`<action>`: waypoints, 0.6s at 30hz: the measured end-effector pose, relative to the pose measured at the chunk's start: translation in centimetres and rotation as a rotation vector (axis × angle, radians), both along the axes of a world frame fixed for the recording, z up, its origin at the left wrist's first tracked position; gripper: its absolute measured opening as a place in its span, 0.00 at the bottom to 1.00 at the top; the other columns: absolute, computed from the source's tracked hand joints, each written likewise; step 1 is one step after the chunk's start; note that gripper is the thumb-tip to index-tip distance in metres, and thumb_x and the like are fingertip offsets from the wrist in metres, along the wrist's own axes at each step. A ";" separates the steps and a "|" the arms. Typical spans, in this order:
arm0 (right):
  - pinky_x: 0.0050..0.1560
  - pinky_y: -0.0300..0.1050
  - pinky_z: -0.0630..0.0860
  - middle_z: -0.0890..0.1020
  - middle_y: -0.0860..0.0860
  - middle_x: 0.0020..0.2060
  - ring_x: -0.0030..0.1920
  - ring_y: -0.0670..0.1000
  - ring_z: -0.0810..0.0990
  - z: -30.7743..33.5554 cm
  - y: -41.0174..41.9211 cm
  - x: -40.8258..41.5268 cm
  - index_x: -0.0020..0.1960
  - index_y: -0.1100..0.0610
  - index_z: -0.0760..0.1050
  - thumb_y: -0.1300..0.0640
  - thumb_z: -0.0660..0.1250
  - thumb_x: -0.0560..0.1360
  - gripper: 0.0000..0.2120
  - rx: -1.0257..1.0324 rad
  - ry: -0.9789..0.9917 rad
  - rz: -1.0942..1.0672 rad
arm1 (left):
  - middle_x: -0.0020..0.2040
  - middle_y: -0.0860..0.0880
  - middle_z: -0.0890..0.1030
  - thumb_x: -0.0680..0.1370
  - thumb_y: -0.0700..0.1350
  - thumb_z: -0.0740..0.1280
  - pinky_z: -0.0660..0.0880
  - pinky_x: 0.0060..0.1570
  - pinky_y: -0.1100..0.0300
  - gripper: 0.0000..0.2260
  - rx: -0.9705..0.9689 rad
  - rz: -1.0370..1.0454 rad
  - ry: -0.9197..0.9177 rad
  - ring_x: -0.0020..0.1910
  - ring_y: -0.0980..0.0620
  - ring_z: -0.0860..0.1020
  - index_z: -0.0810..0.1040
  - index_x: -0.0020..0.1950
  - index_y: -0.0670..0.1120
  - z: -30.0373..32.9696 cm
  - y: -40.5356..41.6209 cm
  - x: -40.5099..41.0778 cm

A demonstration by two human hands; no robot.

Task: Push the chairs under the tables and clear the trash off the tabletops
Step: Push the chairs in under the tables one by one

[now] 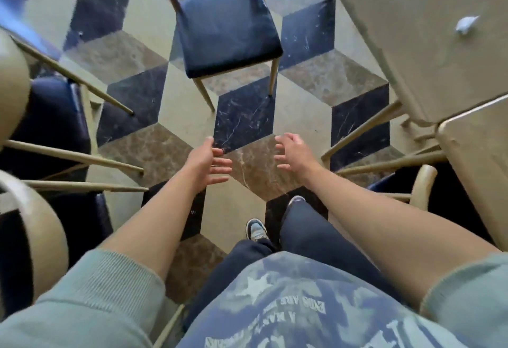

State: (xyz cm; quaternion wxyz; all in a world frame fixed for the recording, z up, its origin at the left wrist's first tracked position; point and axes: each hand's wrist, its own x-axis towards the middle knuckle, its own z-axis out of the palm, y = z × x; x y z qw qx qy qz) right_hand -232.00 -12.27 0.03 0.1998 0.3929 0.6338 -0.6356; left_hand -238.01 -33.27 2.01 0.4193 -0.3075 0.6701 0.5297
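Ahead, both bare forearms are reaching forward and down over the cube-patterned marble floor point(189, 95), sleeves pushed up near the elbows. The left hand point(208, 162) is hanging with fingers spread loosely and palm turned inward, gripping nothing; the right hand point(292, 154) is mirroring it, fingers curled slightly apart and empty. Beyond them, apart from both hands, a dark blue cushioned chair with slim tan legs point(228, 31) is standing in the open. A crumpled white paper scrap point(466, 24) is lying on the beige tabletop point(406, 34) at right.
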 end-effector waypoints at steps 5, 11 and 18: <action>0.56 0.54 0.81 0.79 0.52 0.60 0.56 0.55 0.82 -0.9 -2.0 -10.6 0.74 0.53 0.66 0.45 0.62 0.81 0.25 -0.025 0.034 0.089 | 0.59 0.36 0.82 0.86 0.59 0.52 0.81 0.48 0.44 0.24 -0.025 0.086 0.009 0.54 0.38 0.82 0.74 0.64 0.41 0.0 -3.3 -8.1; 0.51 0.53 0.82 0.81 0.55 0.59 0.54 0.55 0.83 -4.1 -2.3 -24.2 0.63 0.52 0.73 0.46 0.64 0.79 0.16 -0.106 0.016 0.013 | 0.57 0.37 0.83 0.87 0.58 0.53 0.81 0.48 0.45 0.23 -0.139 0.092 -0.002 0.52 0.39 0.83 0.75 0.64 0.41 -0.2 -4.8 -20.7; 0.57 0.57 0.81 0.80 0.56 0.51 0.47 0.54 0.81 -2.4 -1.1 -39.8 0.49 0.52 0.73 0.54 0.64 0.81 0.03 -0.189 -0.074 -0.022 | 0.56 0.36 0.83 0.86 0.52 0.58 0.82 0.47 0.45 0.17 -0.271 0.048 0.044 0.53 0.37 0.84 0.76 0.61 0.40 1.4 -2.2 -40.2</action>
